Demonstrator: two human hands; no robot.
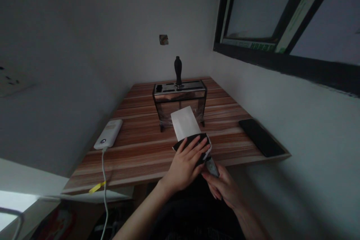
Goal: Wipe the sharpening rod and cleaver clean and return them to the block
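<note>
My right hand (pixel 226 187) is closed around the handle (pixel 212 167) of a kitchen cleaver. The broad, pale blade (pixel 185 123) points forward and up, above the table's near part. A black cloth with a white edge (pixel 194 140) lies across the blade near the handle. With fingers slightly spread, my left hand (pixel 185 165) presses this cloth against the blade; its thumb is partly hidden. Behind the blade stands a knife block (pixel 180 96) with a metal top and clear sides. One black-handled tool (pixel 178 70) sticks up from its slot.
On the wood-grain table (pixel 135 135), a white power bank (pixel 109 134) with a cable (pixel 104 180) lies at left. A black phone (pixel 261 137) rests near the right edge. Walls border the table, and a framed window (pixel 264 11) is at upper right.
</note>
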